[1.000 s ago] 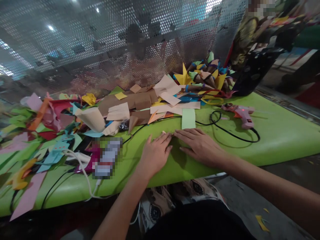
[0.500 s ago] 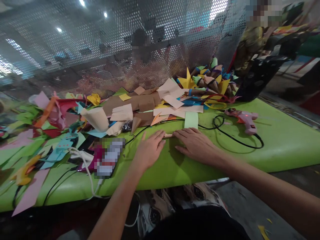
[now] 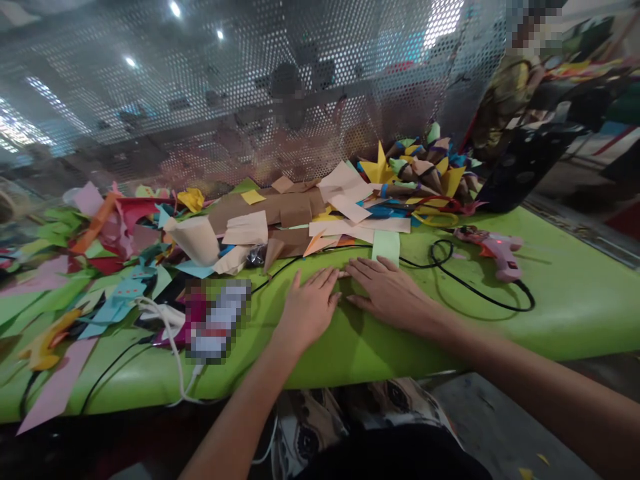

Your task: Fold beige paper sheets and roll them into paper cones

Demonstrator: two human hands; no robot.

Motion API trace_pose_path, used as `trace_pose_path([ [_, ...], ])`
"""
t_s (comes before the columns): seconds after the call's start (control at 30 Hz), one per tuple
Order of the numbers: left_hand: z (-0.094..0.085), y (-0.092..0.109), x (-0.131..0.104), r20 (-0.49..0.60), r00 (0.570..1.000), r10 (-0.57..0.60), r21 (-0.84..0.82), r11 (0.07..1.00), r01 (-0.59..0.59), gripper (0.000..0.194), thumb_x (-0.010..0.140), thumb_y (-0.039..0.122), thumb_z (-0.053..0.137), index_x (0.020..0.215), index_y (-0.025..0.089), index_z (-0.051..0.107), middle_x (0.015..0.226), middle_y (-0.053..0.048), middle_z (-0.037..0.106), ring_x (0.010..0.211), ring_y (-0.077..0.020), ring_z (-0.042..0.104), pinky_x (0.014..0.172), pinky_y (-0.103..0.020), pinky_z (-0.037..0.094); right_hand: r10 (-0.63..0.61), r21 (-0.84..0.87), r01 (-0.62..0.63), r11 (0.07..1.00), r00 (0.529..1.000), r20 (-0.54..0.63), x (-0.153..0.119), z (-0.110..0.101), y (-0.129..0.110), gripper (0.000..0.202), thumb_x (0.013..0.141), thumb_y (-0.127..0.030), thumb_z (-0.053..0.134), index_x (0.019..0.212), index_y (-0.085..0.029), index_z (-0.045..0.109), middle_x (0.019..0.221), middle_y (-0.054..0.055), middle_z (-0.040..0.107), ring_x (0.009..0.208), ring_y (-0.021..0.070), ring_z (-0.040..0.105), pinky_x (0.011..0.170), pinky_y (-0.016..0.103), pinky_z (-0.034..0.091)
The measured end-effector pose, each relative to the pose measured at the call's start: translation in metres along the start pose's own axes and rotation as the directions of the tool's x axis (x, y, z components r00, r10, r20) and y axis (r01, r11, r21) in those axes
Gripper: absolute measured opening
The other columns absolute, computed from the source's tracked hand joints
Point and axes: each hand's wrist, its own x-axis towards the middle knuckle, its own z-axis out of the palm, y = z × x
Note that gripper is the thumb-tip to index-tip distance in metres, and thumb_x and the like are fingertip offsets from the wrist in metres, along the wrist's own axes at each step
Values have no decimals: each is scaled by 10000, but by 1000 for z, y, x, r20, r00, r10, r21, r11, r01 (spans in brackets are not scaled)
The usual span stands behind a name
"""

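Both palms face down near the middle of the green tabletop (image 3: 380,350). My left hand (image 3: 311,305) lies flat, its fingers stretched forward over a thin tan roll (image 3: 343,274). My right hand (image 3: 385,292) is flat too, with its fingertips on the roll's other end. Only a short bit of the roll shows between the hands; the rest is hidden under the fingers. A pale green paper piece (image 3: 385,245) lies just beyond my right hand. To the right is a pink glue gun (image 3: 503,255) with a black cord.
Coloured paper scraps (image 3: 115,230) cover the left side, near a yellow glue gun (image 3: 50,343) and a phone (image 3: 220,320). Brown and cream papers (image 3: 245,227) lie behind, with paper cones (image 3: 420,167) at back right. A perforated metal panel (image 3: 225,107) stands behind; a person (image 3: 507,93) is beyond.
My left hand has moved closer to my right hand, and less of the tan roll shows between them. The camera view has shifted slightly.
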Motion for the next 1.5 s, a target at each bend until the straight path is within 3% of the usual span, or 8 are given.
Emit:
trace_pose_path([
  [0.3,3,17,-21,1,1000,-13,35,999,13,532,1011,383,330,1504,183,345,1571,-45,353,1431,-221,374,1171,-548,303,-31,11,30,999,999,24,-21,-4,-7,626,959,-500,469,1463,-129,437,1515,139,449,1371,311,445,1130,541,320],
  [0.57,2,7,6,-16,998,-53,28,998,54,505,1018,354,307,1491,187,369,1526,-39,440,1390,-211,435,1170,-523,311,23,15,-23,1000,1000,13,5,3,0,615,979,-524,393,1436,-120,471,1503,153,461,1383,311,430,1132,546,309],
  [0.8,5,19,-20,-2,1000,-29,32,999,29,545,1015,392,318,1507,160,340,1583,-30,332,1437,-216,361,1179,-482,315,-31,56,30,998,999,27,-20,1,-5,687,955,-569,423,1493,-143,394,1537,150,407,1397,312,411,1153,542,274],
  [1.0,2,12,-1,-16,998,-67,22,997,67,511,1018,373,310,1483,177,391,1531,-50,436,1391,-221,434,1166,-484,329,10,40,-11,999,1000,26,-1,1,-1,619,959,-496,433,1456,-128,450,1507,162,452,1390,319,421,1136,550,302],
  [1.2,4,16,-17,-18,1000,-24,40,999,25,557,1009,410,332,1512,172,333,1573,-51,359,1426,-224,381,1177,-483,311,-54,51,55,997,998,-21,-18,5,-4,693,946,-568,430,1489,-137,399,1520,161,436,1390,317,420,1145,530,290],
  [1.4,2,13,-5,-6,997,-76,29,997,76,522,1016,385,316,1491,175,374,1537,-50,426,1399,-217,421,1177,-487,306,-10,34,9,999,999,31,-5,3,0,646,962,-507,424,1461,-97,431,1516,174,436,1389,325,420,1141,557,284],
  [1.5,3,16,-11,-4,998,-69,25,997,69,537,1014,398,319,1491,158,376,1554,-49,394,1410,-226,404,1174,-481,312,-39,51,38,998,999,29,-10,0,-2,672,955,-547,428,1466,-111,431,1509,170,448,1379,326,433,1134,556,301],
])
